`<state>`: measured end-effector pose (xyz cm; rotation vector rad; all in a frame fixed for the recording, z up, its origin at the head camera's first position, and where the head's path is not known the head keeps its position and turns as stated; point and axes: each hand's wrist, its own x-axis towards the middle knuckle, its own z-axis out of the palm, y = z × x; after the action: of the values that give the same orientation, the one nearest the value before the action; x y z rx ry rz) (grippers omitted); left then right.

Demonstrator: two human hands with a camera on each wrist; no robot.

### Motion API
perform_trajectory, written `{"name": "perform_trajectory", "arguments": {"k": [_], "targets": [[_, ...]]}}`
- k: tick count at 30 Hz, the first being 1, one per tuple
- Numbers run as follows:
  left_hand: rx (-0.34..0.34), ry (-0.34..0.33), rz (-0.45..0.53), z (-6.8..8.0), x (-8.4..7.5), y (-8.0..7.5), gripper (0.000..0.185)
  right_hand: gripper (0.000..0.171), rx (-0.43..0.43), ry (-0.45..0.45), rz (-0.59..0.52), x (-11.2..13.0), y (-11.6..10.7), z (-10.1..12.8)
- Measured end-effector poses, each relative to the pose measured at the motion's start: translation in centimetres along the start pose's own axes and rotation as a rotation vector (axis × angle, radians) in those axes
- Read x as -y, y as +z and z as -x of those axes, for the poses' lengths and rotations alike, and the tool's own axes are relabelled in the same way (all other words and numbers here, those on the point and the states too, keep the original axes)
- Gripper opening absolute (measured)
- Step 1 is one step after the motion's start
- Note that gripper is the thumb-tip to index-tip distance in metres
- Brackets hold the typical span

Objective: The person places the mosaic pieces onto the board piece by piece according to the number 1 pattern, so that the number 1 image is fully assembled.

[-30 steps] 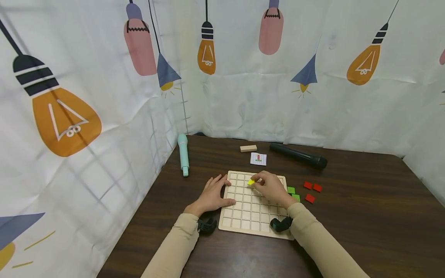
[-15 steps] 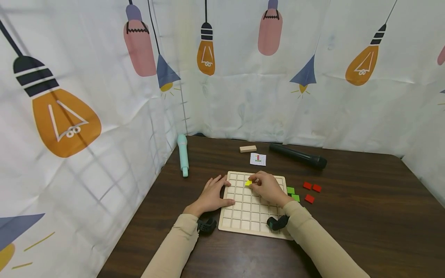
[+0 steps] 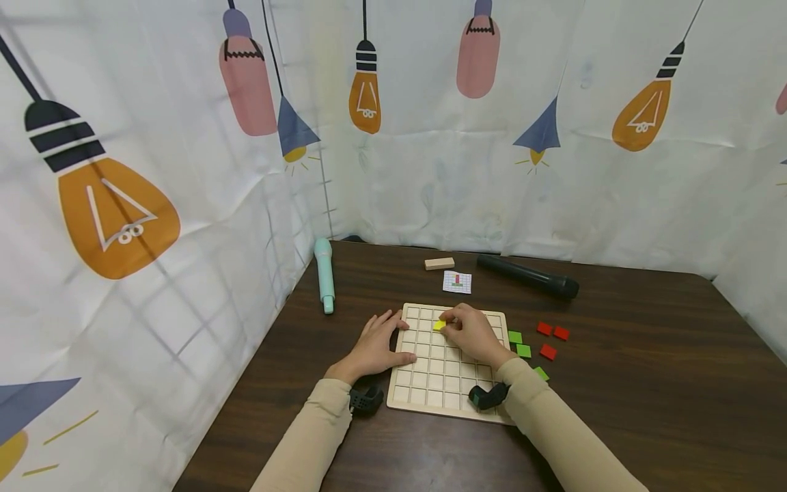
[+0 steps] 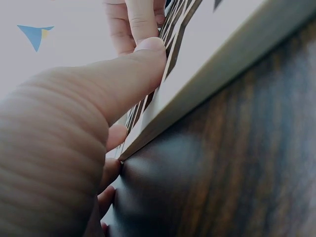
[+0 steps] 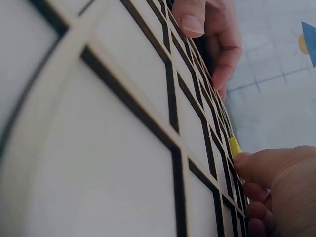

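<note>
Currently the yellow tile [image 3: 439, 325] is pinched at the right hand [image 3: 470, 335] fingertips and held low over a far cell of the grid board [image 3: 430, 389], apparently for seating, while the board's edge is steadied under the flat, relaxed left hand [image 3: 376, 345].

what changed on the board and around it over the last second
The right hand slid a little to the left across the wooden grid board, carrying the yellow tile pinched at its fingers with it. A third green tile now shows beside the right sleeve; the arm hid it before. The left hand stayed resting on the board's left edge. The red tiles, the teal microphone and the black microphone did not move.
</note>
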<state>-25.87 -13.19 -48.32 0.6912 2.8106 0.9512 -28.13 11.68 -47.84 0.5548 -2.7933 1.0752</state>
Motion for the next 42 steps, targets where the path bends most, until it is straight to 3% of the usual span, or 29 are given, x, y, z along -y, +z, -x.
{"name": "perform_trajectory", "arguments": {"k": [27, 42], "targets": [[0.003, 0.002, 0.007, 0.1, -0.1, -0.1, 0.060, 0.019, -0.024, 0.010, -0.027, -0.2, 0.4, 0.0], [0.010, -0.008, -0.007, 0.0, -0.2, -0.2, 0.061, 0.024, -0.050, 0.025, -0.042, 0.3, -1.0, 2.0]]}}
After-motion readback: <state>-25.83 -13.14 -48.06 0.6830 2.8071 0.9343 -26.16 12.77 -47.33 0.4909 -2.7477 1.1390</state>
